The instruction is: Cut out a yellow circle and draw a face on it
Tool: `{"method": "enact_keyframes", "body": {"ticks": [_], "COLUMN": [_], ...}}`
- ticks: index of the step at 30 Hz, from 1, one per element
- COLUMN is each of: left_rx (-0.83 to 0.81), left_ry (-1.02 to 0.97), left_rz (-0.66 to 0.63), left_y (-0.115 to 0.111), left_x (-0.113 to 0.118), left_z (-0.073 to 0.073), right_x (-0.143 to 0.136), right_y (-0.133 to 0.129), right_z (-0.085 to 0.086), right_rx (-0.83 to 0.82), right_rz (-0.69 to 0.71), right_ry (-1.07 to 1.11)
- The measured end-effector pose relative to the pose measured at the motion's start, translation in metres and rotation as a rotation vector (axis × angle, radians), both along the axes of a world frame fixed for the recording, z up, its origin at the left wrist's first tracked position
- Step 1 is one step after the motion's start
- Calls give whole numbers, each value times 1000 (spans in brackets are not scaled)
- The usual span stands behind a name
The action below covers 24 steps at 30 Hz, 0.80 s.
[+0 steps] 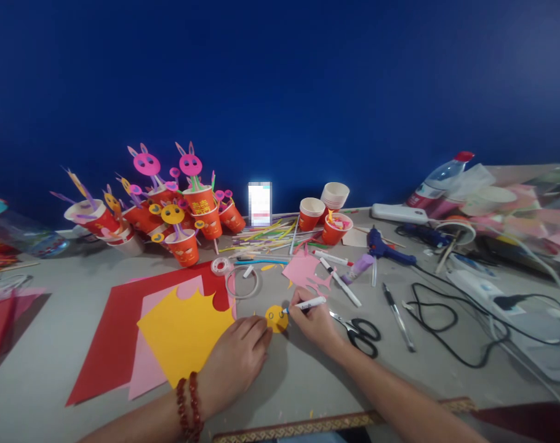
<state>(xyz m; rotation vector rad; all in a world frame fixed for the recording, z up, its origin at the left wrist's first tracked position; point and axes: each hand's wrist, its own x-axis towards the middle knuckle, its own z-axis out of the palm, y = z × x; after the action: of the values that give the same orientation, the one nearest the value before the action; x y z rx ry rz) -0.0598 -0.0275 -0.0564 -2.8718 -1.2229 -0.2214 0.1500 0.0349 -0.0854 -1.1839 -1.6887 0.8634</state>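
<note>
My right hand [313,319] is closed around a white marker [311,303], its blue tip touching a small yellow paper disc [277,323]. Two round eye outlines are drawn on the disc. The fingers of my left hand [243,344] lie flat, their tips on the disc's left edge against the table. Under and beside that hand is a yellow paper sheet [183,326] with scalloped cuts, on top of pink and red sheets [107,338]. Black-handled scissors [364,335] lie right of my right hand, partly covered by it. A cut pink paper piece [303,271] lies beyond.
Red paper cups with animal-face figures [181,246] stand at the back left. Colored sticks [266,237] and a phone [260,206] are at the back middle. To the right lie markers [341,282], a glue stick [358,268], a glue gun [388,251], a pen [399,317] and cables [464,357].
</note>
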Motion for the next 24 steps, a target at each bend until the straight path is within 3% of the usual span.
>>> {"method": "enact_keyframes", "body": {"ticks": [13,24], "left_rx": [13,5], "left_ry": [3,14], "left_rz": [-7,-5], "left_y": [0,1], "left_x": [1,1], "left_z": [0,1], "right_x": [0,-1], "right_y": [-1,0], "right_z": [-3,9], "right_rx": [-41,-47], "right_rz": [17,-31], "right_ry": [-12,139]}}
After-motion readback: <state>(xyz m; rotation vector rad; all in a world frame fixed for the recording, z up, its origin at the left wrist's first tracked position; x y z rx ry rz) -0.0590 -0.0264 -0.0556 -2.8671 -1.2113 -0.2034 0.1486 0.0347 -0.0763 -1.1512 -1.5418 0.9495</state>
